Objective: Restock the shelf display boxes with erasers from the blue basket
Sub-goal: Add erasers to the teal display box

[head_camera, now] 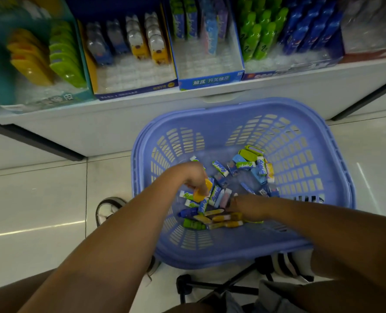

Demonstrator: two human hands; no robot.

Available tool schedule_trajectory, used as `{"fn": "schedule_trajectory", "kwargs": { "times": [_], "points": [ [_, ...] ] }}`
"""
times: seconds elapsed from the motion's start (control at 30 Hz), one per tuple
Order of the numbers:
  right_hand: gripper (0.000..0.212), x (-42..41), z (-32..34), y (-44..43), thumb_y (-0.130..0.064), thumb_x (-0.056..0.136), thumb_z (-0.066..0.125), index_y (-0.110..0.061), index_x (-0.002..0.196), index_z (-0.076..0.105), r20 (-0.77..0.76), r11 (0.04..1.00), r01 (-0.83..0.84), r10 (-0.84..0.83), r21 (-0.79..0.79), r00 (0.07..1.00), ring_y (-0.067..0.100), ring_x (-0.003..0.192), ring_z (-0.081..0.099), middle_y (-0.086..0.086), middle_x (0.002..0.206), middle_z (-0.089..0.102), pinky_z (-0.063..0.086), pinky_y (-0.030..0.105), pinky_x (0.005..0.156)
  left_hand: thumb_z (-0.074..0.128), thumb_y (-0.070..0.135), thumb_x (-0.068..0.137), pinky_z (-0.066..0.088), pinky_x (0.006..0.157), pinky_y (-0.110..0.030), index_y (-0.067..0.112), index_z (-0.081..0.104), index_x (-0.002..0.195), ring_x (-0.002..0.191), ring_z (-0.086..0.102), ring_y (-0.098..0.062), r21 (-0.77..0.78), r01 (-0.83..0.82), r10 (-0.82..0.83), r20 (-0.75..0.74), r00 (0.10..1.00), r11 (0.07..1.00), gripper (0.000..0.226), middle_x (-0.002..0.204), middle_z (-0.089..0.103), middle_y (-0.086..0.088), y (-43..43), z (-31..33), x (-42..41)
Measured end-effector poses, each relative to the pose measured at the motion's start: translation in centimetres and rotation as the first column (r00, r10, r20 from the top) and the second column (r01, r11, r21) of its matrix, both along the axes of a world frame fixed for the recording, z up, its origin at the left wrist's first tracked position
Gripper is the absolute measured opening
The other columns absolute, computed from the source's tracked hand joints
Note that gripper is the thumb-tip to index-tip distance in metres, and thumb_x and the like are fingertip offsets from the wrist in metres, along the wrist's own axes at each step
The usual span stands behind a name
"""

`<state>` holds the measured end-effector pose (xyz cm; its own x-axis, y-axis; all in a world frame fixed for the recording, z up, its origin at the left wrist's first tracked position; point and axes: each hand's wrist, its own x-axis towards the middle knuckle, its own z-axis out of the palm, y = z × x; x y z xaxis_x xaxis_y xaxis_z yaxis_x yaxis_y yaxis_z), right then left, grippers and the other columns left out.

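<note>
The floor (29, 199) is glossy pale tile with thin grout lines and streaks of reflected light. A shoe (108, 210), dark-rimmed and white inside, stands near the floor's middle. A second shoe (300, 263), white with black stripes, stands toward the near edge. Just beside it, a black stand (226, 288) spreads thin legs. Along the far edge runs a white plinth (97, 123), with a dark strip (36, 142) at its left foot.

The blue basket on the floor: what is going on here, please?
A person reaches both hands into the blue basket in front of the shelf. The left hand grips a yellow eraser; the right hand rests among the loose erasers, and whether it holds one is unclear. The display boxes are only partly filled.
</note>
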<state>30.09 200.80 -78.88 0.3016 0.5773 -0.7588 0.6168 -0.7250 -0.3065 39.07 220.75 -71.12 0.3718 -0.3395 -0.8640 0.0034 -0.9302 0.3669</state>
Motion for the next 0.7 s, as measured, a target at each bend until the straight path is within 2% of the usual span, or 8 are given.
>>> {"fn": "schedule_trajectory", "kwargs": {
  "times": [0.1,0.17,0.3,0.4,0.43,0.5,0.57,0.7],
  "points": [
    [0.042,0.0,0.2,-0.2,-0.011,0.093,0.050,-0.011,0.136,0.049,-0.035,0.999,0.034,-0.034,-0.003,0.999,0.030,0.121,0.047,0.016,0.138,0.045,0.041,0.035,0.098,0.073,0.030,0.081,0.039,0.051,-0.020,0.015,0.051,0.078,0.053,0.046,-0.014,-0.033,-0.056,0.056,-0.001,0.998,0.998,0.027,0.063,0.051,-0.003,-0.2,0.8,-1.1],
    [0.035,0.3,0.2,0.1,-0.010,0.087,0.057,-0.009,0.122,0.058,-0.033,0.996,0.093,-0.093,0.004,0.995,0.030,0.113,0.050,0.013,0.129,0.050,0.044,0.035,0.092,0.072,0.027,0.083,0.040,0.048,-0.019,0.015,0.051,0.067,0.051,0.046,-0.012,-0.047,-0.103,0.103,-0.015,0.995,0.994,0.029,0.060,0.049,-0.002,-0.2,1.5,-1.6],
    [0.025,0.1,0.4,0.5,-0.008,0.083,0.059,-0.011,0.108,0.059,-0.019,0.995,0.103,-0.103,0.004,0.995,0.030,0.103,0.055,0.012,0.116,0.057,0.044,0.033,0.079,0.064,0.016,0.089,0.054,0.067,-0.030,0.004,0.058,0.095,0.070,0.060,-0.021,-0.073,-0.215,0.205,-0.125,0.971,0.974,0.015,0.082,0.061,-0.010,0.4,3.4,-1.9],
    [0.021,0.0,0.5,0.7,-0.011,0.082,0.058,-0.015,0.103,0.058,0.016,0.993,0.118,-0.118,0.012,0.993,0.028,0.099,0.057,0.011,0.110,0.060,0.035,0.028,0.070,0.059,0.010,0.092,0.055,0.077,-0.036,-0.003,0.058,0.104,0.088,0.064,-0.028,-0.147,-0.323,0.283,-0.241,0.929,0.935,0.017,0.101,0.067,-0.018,0.8,5.7,-1.4],
    [0.020,0.1,0.5,0.7,-0.013,0.083,0.057,-0.014,0.103,0.058,0.037,0.993,0.118,-0.118,0.006,0.992,0.028,0.099,0.058,0.012,0.109,0.060,0.035,0.028,0.069,0.058,0.010,0.093,0.055,0.077,-0.034,-0.002,0.059,0.104,0.088,0.064,-0.027,-0.176,-0.325,0.274,-0.262,0.925,0.929,0.016,0.100,0.068,-0.016,0.9,6.6,-1.1],
    [0.022,0.0,0.5,0.7,-0.017,0.086,0.055,-0.011,0.107,0.059,0.059,0.994,0.109,-0.108,-0.012,0.992,0.030,0.099,0.059,0.014,0.110,0.061,0.039,0.030,0.071,0.059,0.011,0.092,0.055,0.072,-0.029,0.006,0.061,0.092,0.077,0.063,-0.019,-0.218,-0.314,0.256,-0.257,0.932,0.924,0.006,0.086,0.066,-0.008,1.4,8.6,-0.7],
    [0.026,-0.4,0.4,0.6,-0.017,0.090,0.050,-0.008,0.112,0.060,0.051,0.994,0.094,-0.091,-0.062,0.995,0.032,0.100,0.060,0.015,0.111,0.062,0.045,0.032,0.077,0.061,0.013,0.091,0.056,0.071,-0.027,0.012,0.059,0.084,0.069,0.061,-0.014,-0.232,-0.303,0.260,-0.199,0.945,0.924,0.007,0.078,0.062,-0.004,2.2,10.6,-0.5],
    [0.025,-0.8,1.1,0.7,-0.025,0.091,0.052,-0.007,0.100,0.067,0.049,0.990,0.108,-0.104,-0.086,0.993,0.033,0.098,0.061,0.015,0.106,0.065,0.046,0.031,0.077,0.062,0.015,0.091,0.057,0.069,-0.024,0.010,0.059,0.091,0.071,0.064,-0.013,-0.226,-0.317,0.300,-0.109,0.948,0.921,0.006,0.080,0.062,-0.004,4.7,14.2,-1.0]
  ]
}}
